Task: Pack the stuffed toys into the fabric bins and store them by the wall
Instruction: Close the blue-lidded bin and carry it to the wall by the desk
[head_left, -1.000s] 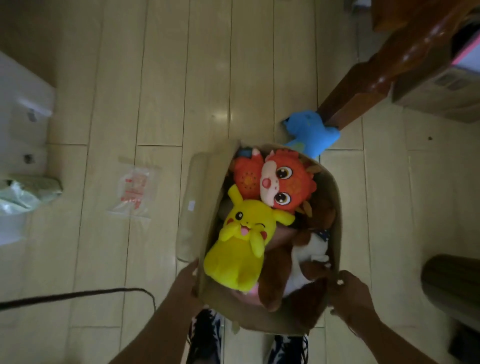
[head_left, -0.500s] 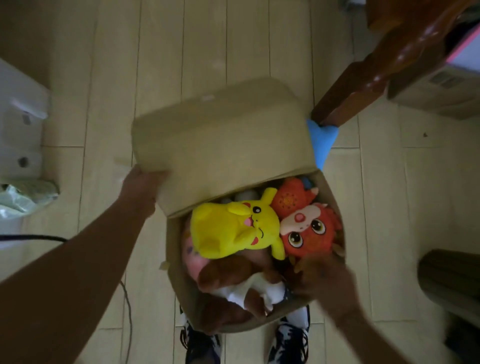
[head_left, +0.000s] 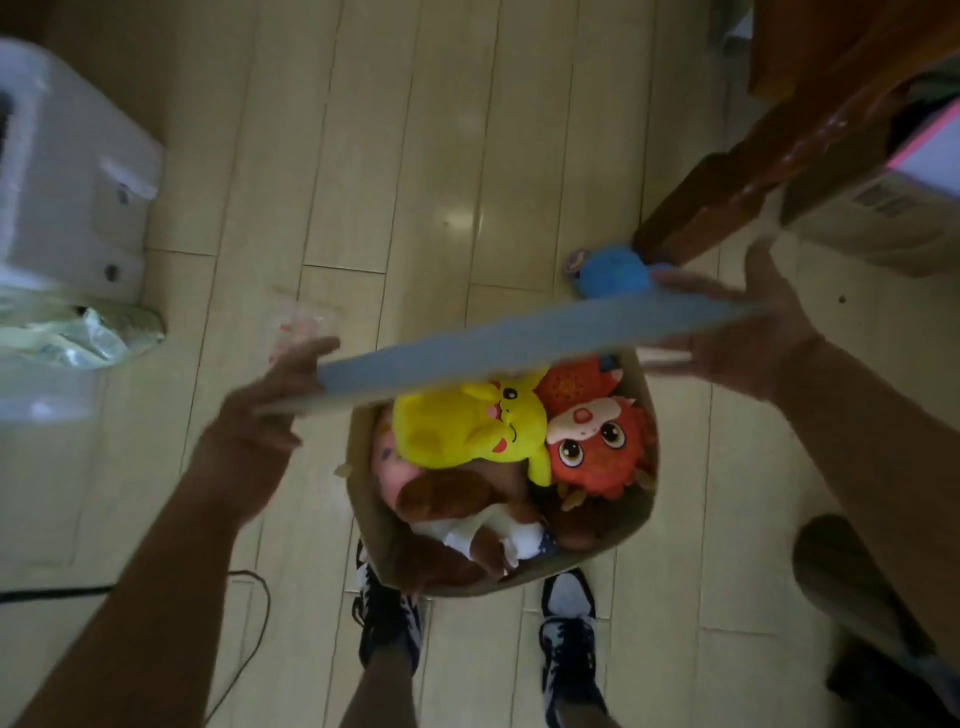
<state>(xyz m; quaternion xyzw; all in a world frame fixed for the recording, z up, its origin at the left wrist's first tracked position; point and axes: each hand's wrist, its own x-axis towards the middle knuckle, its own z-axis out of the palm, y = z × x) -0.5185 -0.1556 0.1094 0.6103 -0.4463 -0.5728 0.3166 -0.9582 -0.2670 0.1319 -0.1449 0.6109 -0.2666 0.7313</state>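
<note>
Fabric bin (head_left: 631, 525): was seen standing on the wooden floor (head_left: 405, 156), just in front of the person's shoes (head_left: 387, 618), its mouth uncovered and packed with stuffed toys.
Lid (head_left: 519, 348): a flat grey panel was held edge-on and tilted above the far rim of the bin, its right end higher than its left; it was blurred.
Left hand (head_left: 270, 400): was closed on the left end of the lid, thumb on the upper face and fingers curled beneath.
Right hand (head_left: 743, 322): was spread wide at the right end of the lid, fingers stretched along the edge; how firmly it was gripped could not be told.
Yellow toy (head_left: 467, 431): was laid on top at the far left of the bin, touching the red toy.
Red toy (head_left: 597, 447): was wedged against the right wall of the bin, face turned up.
Brown-and-white toy (head_left: 467, 525): was pressed into the near part of the bin, under the yellow one.
Pink toy (head_left: 389, 467): was partly seen against the left wall.
Blue toy (head_left: 613, 273): was left on the floor beyond the bin, touching the foot of a wooden furniture leg (head_left: 727, 192).
White appliance (head_left: 67, 176): was seen at the far left, well apart from the bin.
</note>
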